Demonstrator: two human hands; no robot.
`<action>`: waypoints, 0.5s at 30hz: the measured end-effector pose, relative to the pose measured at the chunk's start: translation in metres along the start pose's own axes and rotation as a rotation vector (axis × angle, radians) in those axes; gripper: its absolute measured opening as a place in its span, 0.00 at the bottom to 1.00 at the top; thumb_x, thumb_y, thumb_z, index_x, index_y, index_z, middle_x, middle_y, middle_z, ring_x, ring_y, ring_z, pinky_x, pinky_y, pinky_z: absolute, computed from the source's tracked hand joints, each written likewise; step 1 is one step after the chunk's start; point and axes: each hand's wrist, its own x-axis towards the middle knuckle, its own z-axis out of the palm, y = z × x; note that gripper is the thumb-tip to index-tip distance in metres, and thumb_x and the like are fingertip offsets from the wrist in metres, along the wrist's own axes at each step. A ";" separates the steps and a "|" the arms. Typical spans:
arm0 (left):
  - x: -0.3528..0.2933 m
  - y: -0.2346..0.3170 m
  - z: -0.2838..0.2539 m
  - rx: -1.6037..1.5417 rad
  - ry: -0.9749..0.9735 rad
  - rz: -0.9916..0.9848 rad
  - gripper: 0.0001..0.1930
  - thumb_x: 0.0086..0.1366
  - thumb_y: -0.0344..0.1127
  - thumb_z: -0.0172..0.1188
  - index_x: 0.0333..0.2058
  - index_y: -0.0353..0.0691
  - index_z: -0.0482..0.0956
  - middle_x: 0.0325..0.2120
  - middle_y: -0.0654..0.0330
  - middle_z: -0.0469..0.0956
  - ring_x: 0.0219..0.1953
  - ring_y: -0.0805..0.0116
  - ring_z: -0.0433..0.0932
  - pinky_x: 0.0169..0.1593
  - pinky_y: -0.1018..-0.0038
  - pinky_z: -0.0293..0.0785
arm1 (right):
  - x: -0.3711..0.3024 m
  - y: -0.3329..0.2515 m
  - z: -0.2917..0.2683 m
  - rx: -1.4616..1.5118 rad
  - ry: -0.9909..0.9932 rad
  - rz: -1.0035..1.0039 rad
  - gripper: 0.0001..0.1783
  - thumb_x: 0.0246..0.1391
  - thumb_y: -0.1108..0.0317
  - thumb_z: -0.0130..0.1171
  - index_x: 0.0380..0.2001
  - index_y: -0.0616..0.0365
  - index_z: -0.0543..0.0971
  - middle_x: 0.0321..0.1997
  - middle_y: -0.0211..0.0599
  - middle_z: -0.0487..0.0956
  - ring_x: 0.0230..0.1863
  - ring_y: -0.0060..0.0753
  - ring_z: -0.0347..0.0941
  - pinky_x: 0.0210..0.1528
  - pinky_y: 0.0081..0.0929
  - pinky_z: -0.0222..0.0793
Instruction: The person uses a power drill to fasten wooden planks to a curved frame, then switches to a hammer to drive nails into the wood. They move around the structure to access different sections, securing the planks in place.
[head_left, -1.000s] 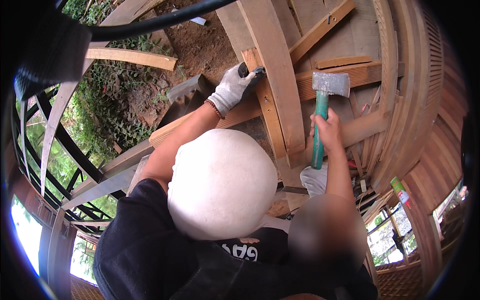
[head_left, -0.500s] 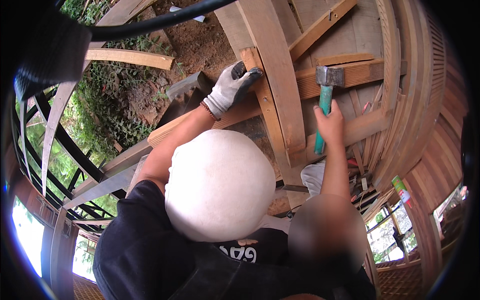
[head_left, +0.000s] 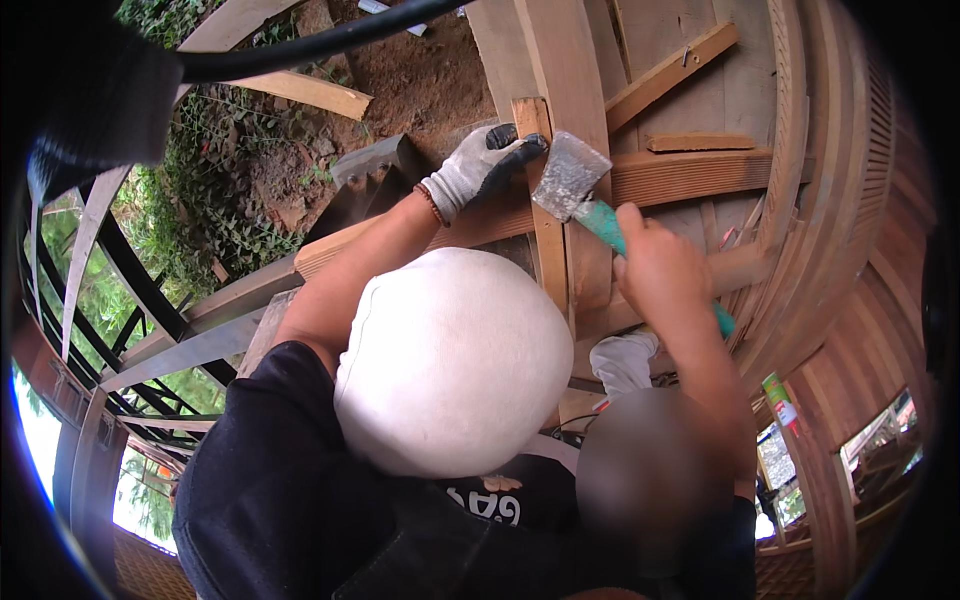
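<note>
My left hand [head_left: 485, 168] wears a grey-white glove with black fingertips. Its thumb and fingers close in a pinch over the face of a narrow wooden strip [head_left: 551, 245], near the upper end. Whatever lies between the fingertips is too small to make out. Bare, my right hand [head_left: 662, 262] grips the green handle of a hammer [head_left: 572, 178]. The heavy grey hammer head hangs tilted just right of the gloved fingertips and covers part of the strip and the wide board [head_left: 565, 60] beside it.
A large white rounded surface [head_left: 455, 360] fills the middle and hides what lies beneath. A ribbed beam [head_left: 690, 177] crosses behind the boards. Soil and plants [head_left: 235, 150] lie left, a pale cloth [head_left: 624, 362] lower right, and a green-and-white can [head_left: 780, 400] farther right.
My right hand has swung the hammer leftward, from upright to tilted, bringing its head close to my left hand. My left hand keeps its pinch at the strip; the whole view has shifted slightly.
</note>
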 end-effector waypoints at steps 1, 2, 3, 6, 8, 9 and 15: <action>0.001 0.000 0.001 -0.018 0.009 -0.033 0.13 0.74 0.45 0.61 0.45 0.41 0.83 0.29 0.75 0.77 0.29 0.85 0.70 0.32 0.82 0.69 | -0.001 -0.002 -0.003 0.073 0.059 0.006 0.21 0.50 0.69 0.67 0.45 0.54 0.68 0.36 0.52 0.81 0.37 0.64 0.80 0.38 0.56 0.75; 0.001 -0.001 0.002 -0.038 0.016 -0.072 0.13 0.74 0.45 0.61 0.45 0.41 0.83 0.29 0.75 0.77 0.29 0.86 0.70 0.32 0.82 0.69 | -0.003 -0.002 -0.006 0.154 0.134 0.006 0.20 0.50 0.69 0.66 0.44 0.54 0.68 0.36 0.52 0.81 0.37 0.64 0.80 0.39 0.56 0.75; 0.002 -0.001 0.002 -0.054 0.013 -0.083 0.14 0.74 0.45 0.61 0.46 0.41 0.83 0.29 0.75 0.77 0.29 0.86 0.70 0.32 0.82 0.69 | -0.004 -0.003 -0.007 0.216 0.152 0.076 0.20 0.50 0.69 0.66 0.43 0.54 0.68 0.35 0.52 0.81 0.37 0.64 0.80 0.39 0.56 0.75; 0.003 -0.002 0.001 -0.080 0.010 -0.106 0.14 0.74 0.45 0.61 0.47 0.42 0.84 0.29 0.75 0.77 0.29 0.86 0.70 0.31 0.82 0.69 | -0.003 -0.001 -0.008 -0.010 -0.006 -0.011 0.20 0.50 0.70 0.66 0.43 0.55 0.68 0.35 0.53 0.82 0.38 0.66 0.79 0.39 0.57 0.74; 0.003 -0.004 -0.001 -0.107 -0.018 -0.097 0.14 0.74 0.45 0.60 0.46 0.42 0.84 0.29 0.75 0.77 0.29 0.86 0.71 0.32 0.82 0.69 | -0.003 0.002 -0.011 0.076 0.030 -0.002 0.20 0.50 0.70 0.65 0.43 0.56 0.68 0.34 0.53 0.82 0.38 0.66 0.80 0.40 0.58 0.74; 0.004 -0.006 0.000 -0.154 -0.010 -0.020 0.13 0.74 0.45 0.60 0.45 0.42 0.84 0.28 0.75 0.77 0.29 0.86 0.71 0.31 0.81 0.69 | -0.002 0.003 -0.011 0.089 0.092 0.014 0.20 0.50 0.70 0.65 0.43 0.57 0.67 0.33 0.53 0.82 0.38 0.66 0.80 0.40 0.58 0.74; 0.007 -0.007 -0.001 -0.082 -0.001 -0.123 0.18 0.72 0.52 0.62 0.44 0.43 0.86 0.27 0.71 0.80 0.29 0.82 0.75 0.32 0.80 0.71 | 0.003 0.005 0.004 0.014 -0.060 -0.009 0.21 0.50 0.71 0.64 0.48 0.58 0.70 0.30 0.53 0.80 0.35 0.60 0.80 0.38 0.53 0.74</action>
